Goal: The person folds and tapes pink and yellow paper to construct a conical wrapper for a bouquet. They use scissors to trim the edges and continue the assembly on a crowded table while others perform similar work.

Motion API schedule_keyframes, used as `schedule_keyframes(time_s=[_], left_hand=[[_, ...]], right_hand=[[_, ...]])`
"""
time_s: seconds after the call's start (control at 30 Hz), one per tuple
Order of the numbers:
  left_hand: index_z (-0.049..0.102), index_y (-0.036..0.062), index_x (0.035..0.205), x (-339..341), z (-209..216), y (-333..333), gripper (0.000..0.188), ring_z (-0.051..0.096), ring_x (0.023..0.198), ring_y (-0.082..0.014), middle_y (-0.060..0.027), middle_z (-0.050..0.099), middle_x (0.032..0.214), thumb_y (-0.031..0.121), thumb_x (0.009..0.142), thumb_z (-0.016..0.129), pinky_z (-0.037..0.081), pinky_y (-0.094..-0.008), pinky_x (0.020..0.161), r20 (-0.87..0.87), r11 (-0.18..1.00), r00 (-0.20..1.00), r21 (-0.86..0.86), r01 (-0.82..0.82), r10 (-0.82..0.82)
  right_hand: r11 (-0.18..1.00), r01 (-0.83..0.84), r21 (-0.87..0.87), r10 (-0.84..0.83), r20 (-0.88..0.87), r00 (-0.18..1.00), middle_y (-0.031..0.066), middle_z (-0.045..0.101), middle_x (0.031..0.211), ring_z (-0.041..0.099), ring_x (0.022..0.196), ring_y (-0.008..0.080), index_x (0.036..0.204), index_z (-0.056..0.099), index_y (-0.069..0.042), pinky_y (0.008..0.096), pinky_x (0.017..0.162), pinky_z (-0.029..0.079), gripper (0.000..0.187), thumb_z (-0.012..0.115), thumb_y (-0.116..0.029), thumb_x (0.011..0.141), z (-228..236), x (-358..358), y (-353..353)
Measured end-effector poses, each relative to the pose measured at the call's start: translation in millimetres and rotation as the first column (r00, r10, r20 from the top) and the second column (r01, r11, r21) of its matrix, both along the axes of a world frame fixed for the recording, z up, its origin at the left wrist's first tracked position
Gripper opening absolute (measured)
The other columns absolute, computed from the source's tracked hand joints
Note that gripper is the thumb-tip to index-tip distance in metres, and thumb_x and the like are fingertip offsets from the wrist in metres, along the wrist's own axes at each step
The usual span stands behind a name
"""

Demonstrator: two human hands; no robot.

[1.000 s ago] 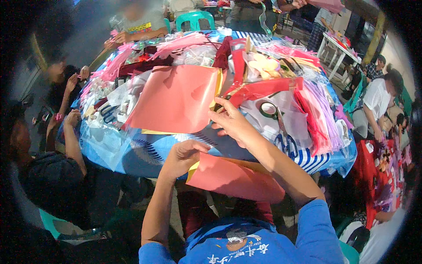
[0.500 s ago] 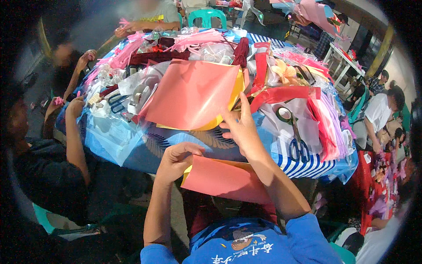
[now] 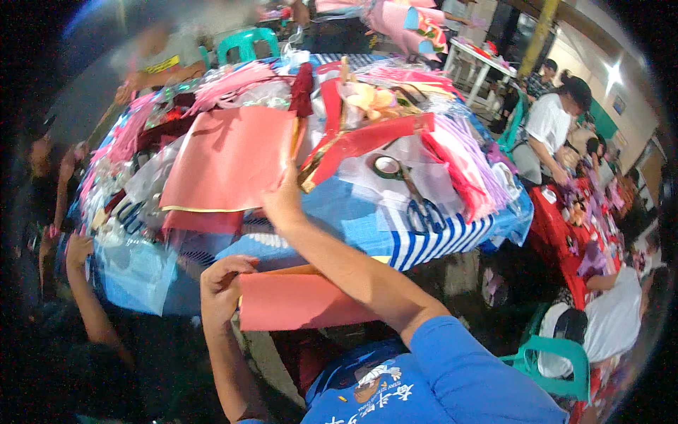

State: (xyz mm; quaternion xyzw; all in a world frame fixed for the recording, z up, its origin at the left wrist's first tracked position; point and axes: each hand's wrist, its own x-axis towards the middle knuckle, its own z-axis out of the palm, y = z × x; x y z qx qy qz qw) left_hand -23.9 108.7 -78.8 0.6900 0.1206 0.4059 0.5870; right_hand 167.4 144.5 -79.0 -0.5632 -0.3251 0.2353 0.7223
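My left hand [image 3: 224, 277] is closed on one end of a folded coral-red paper sheet [image 3: 304, 302] with a yellow inner side, held below the table's near edge. My right arm reaches across above that sheet. At the table, my right hand [image 3: 282, 199] grips the lower right corner of a large coral-red paper sheet [image 3: 229, 159]; its fingertips are partly hidden. A thin yellow edge shows along the bottom of this large sheet. Scissors with dark blue handles [image 3: 425, 215] and a roll of green tape [image 3: 387, 167] lie to the right of my right hand.
The table [image 3: 339, 230] has a blue patterned cover. Red ribbon [image 3: 374, 138], pink and purple stems [image 3: 470, 169], and a peach flower [image 3: 371, 97] crowd it. People sit at the left and right. A green chair [image 3: 558, 357] stands at lower right.
My right hand, earlier with spread fingers beside the large sheet, now closes on its corner. Less yellow shows under that sheet. The view has turned right; my left hand keeps the folded sheet.
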Motion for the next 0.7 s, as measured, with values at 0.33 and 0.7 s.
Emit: schedule_keyframes(time_s=[0.33, 0.7], left_hand=[[0.059, -0.0015, 0.079, -9.4, 0.0, 0.5, 0.012, 0.058, 0.087, -0.0192, -0.011, 0.062, 0.086, -0.01, 0.071, 0.056, 0.045, -0.0301, 0.078, -0.034, 0.997, 0.997, -0.003, -0.075, 0.074], [0.058, 0.0021, 0.074, 15.7, 28.8, 5.6, 0.008, 0.057, 0.082, -0.019, -0.0074, 0.06, 0.072, 0.002, 0.071, 0.065, 0.045, -0.0354, 0.078, 0.118, 0.998, 0.991, 0.035, 0.057, -0.061]], right_hand=[[0.995, -0.089, -0.046, 0.086, -0.052, 0.995, 0.0142, 0.052, 0.091, 0.057, 0.064, 0.0192, 0.139, 0.006, -0.015, 0.0307, 0.049, 0.051, 0.082, 0.053, 0.003, 0.075, 0.7, -35.2, 51.0], [0.948, -0.281, -0.148, 0.307, 0.202, 0.93, 0.0096, 0.061, 0.086, 0.059, 0.073, 0.0155, 0.133, 0.029, 0.001, 0.0257, 0.063, 0.049, 0.073, 0.069, -0.021, 0.076, 45.6, 57.6, -123.6]])
